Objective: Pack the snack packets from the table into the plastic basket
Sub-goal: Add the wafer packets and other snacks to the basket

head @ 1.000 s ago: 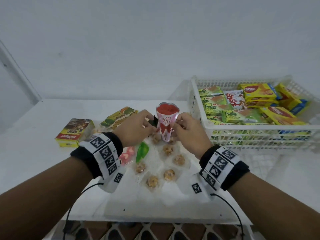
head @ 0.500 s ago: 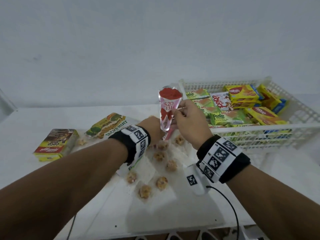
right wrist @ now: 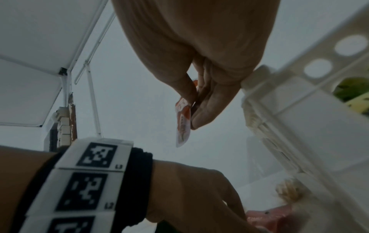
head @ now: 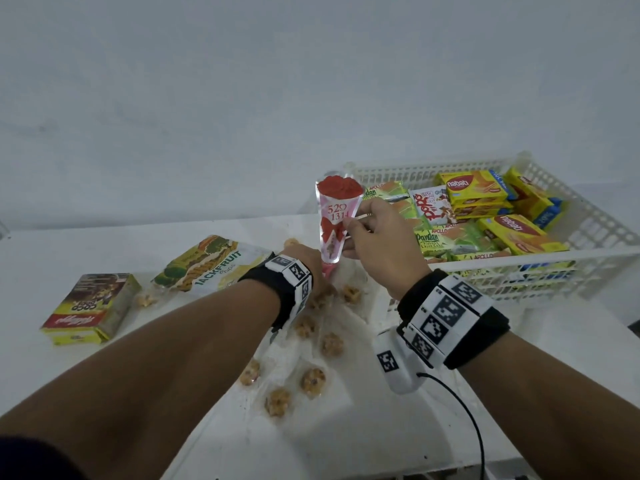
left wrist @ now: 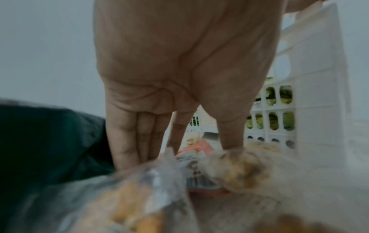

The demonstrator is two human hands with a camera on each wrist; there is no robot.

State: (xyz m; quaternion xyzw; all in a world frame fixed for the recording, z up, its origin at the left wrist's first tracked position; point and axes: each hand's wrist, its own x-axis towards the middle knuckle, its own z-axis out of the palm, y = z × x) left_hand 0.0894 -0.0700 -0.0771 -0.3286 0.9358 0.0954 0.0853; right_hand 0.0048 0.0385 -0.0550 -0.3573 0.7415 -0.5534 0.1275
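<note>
My right hand [head: 377, 244] holds the cone-shaped packet [head: 337, 216] upright by its side seam, thumb and fingers [right wrist: 207, 108] pinching the thin film so the red top stays up. It hangs in the air just beside the near left corner of the plastic basket [head: 588, 258], which sits at the counter's [head: 571, 358] right side; holding it high should let it clear the rim on the way in.

My left hand [head: 304, 265] is down among the small clear-wrapped cookies [head: 313, 379] scattered over the middle of the counter. Its fingers [left wrist: 127, 141] point straight down, pressed together, with the thumb set apart, touching the wrappers beside a pinkish-red packet [left wrist: 191, 157]. I judge it is reaching for that one next, but I cannot tell whether it has a hold on anything.

The jackfruit chips bag [head: 214, 268] and the Coco Pops box [head: 90, 306] lie toward the counter's left side, not yet packed. The basket already carries wafer boxes [head: 474, 192] and pandan cake packets [head: 446, 237], so I think the task is well along.
</note>
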